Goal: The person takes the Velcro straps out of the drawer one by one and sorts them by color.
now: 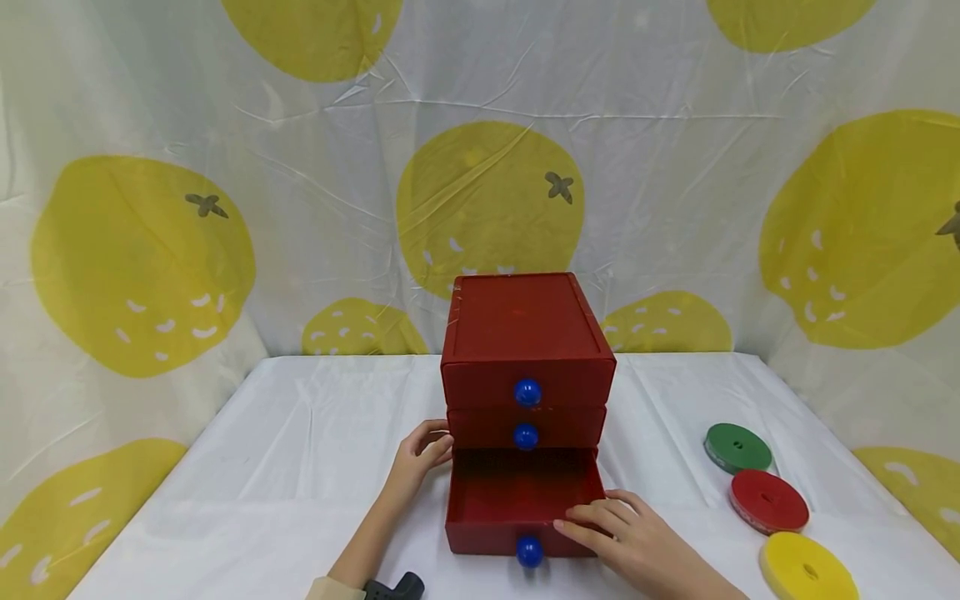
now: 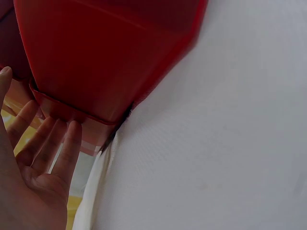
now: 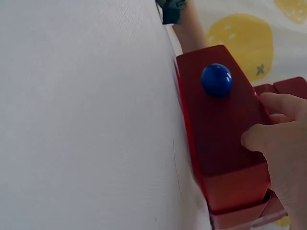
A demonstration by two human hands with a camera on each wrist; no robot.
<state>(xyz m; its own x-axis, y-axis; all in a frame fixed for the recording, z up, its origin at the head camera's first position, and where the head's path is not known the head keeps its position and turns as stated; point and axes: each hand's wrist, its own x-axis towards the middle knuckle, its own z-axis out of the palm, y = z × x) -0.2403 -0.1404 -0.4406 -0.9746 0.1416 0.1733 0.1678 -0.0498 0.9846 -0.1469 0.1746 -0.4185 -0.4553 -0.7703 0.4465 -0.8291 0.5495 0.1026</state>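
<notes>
A red cabinet [image 1: 528, 321] with three drawers stands on the white-covered table, each drawer bearing a round blue knob. The bottom drawer [image 1: 522, 540] is pulled out, and its visible inside holds nothing. My right hand [image 1: 637, 542] pinches the drawer's right front, the thumb [image 3: 253, 138] against the front face and a finger over the rim. At the cabinet's left side is my left hand [image 1: 420, 457]; its extended fingers [image 2: 72, 141] rest at the red side wall. The upper two drawers are closed.
Three flat round rolls lie in a row at the right: a green roll [image 1: 738, 448], a red roll [image 1: 769, 501] and a yellow roll [image 1: 808, 567]. A white cloth with yellow fruit prints [image 1: 491, 208] hangs behind the table.
</notes>
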